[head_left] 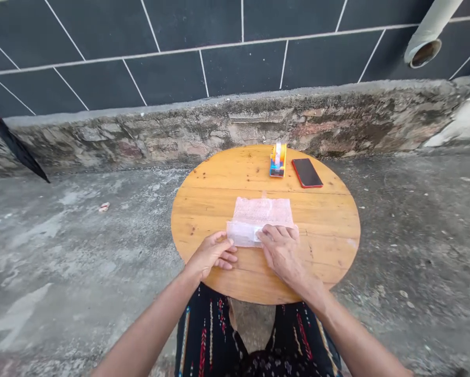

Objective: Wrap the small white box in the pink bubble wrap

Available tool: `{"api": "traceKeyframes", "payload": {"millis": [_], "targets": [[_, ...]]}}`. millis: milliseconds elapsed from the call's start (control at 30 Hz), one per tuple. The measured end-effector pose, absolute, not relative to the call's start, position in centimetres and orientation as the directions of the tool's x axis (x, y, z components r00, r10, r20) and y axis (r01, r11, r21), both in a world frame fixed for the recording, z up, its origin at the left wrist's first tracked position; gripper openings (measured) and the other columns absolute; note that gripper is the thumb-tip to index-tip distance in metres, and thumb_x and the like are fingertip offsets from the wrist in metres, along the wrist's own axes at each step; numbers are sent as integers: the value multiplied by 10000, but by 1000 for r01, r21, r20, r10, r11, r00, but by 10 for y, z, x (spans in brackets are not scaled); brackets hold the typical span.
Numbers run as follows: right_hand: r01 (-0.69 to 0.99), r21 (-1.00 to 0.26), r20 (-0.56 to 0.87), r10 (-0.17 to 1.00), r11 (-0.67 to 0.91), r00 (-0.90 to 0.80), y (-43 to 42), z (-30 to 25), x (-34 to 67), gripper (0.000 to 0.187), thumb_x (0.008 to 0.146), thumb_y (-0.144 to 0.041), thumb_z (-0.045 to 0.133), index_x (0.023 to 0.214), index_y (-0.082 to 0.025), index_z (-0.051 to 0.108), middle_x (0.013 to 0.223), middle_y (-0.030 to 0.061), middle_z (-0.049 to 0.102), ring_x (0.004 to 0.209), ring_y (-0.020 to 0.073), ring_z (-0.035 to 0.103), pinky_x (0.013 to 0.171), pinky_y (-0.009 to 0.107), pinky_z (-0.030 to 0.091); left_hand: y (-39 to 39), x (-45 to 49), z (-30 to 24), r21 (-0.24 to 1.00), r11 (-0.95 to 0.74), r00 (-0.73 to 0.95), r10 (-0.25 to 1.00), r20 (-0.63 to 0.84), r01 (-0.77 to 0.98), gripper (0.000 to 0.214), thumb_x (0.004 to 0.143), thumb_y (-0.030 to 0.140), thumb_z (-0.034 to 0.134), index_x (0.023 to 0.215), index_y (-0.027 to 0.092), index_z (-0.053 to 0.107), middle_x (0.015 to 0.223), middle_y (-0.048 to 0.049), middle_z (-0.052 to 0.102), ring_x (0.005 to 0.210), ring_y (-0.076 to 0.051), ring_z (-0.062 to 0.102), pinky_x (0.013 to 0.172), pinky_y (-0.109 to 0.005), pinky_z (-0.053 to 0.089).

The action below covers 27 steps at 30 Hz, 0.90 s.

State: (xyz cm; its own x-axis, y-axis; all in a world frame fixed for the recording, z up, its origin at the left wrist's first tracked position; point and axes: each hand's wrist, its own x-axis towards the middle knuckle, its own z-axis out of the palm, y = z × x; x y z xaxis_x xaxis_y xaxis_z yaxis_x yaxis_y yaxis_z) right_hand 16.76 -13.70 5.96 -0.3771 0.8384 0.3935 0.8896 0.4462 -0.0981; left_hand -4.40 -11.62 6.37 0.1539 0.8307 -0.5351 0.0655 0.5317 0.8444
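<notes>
Probably light, soft wrap; I'd hold its ends. Left hand, right hand touch it; can't tell if clamped.

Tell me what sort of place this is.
Probably outdoors beside a building: a tiled wall on a rough stone base, an open pipe end, and stained concrete ground.

Dark tiled wall above a rough stone base, grey concrete floor, round wooden table.

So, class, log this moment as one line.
left hand at left end of pink wrap; right hand on it; tape dispenser and phone beyond
</notes>
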Motion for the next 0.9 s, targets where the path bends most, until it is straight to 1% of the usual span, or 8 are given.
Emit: {"api": "traceKeyframes", "payload": {"millis": [67,133,267,400,500,667,800,900], "targets": [[884,-109,392,837,455,-383,-136,58,169,211,894,-132,505,1051,-181,636,1060,81,628,948,229,501,814,382,304,-113,-40,65,831,551,143,819,-556,80,288,778,330,687,951,113,614,908,-107,666,674,-158,674,498,-239,559],[877,-120,389,835,464,-389,-135,58,171,197,898,-129,491,1024,-172,637,1051,87,622,932,231,491,796,382,299,-111,-34,68,832,546,112,825,-554,97,259,750,302,718,900,106,640,961,-117,669,709,-156,669,501,-234,565],[865,-137,388,830,482,-401,-132,56,174,160,887,-136,504,974,-157,638,1032,97,620,897,237,481,766,385,289,-107,-21,73,832,548,69,830,-554,89,296,732,251,738,971,97,655,1003,-129,683,732,-170,675,526,-252,579],[857,-152,387,828,492,-407,-131,56,175,147,866,-128,529,957,-150,642,1018,109,620,896,242,481,763,393,283,-100,-15,67,831,554,60,829,-556,48,324,740,253,735,1012,98,649,957,-118,705,687,-167,684,536,-262,582],[857,-151,376,830,493,-412,-132,57,175,132,860,-131,542,943,-151,642,1018,112,621,899,247,482,757,394,282,-95,-12,61,837,545,33,836,-547,60,266,737,226,730,952,88,656,853,-96,714,612,-145,668,519,-249,577],[862,-123,362,831,492,-423,-132,58,175,138,869,-127,523,938,-156,639,1015,110,622,893,247,488,744,392,279,-94,-3,59,848,498,-79,867,-492,179,191,706,151,721,853,84,619,774,-77,706,526,-117,637,461,-206,547],[861,-112,366,826,497,-429,-131,58,174,136,868,-128,523,930,-160,640,1008,109,625,900,245,489,754,391,280,-98,-3,59,874,471,-47,882,-469,124,295,711,152,713,956,128,550,822,-48,696,507,-107,630,473,-228,557],[863,-113,373,826,493,-423,-131,57,175,137,865,-129,528,936,-164,640,1009,104,627,905,246,490,760,391,282,-101,-6,58,875,479,-56,878,-476,74,381,720,236,735,1013,141,512,804,-41,680,507,-111,624,462,-238,549]]}}
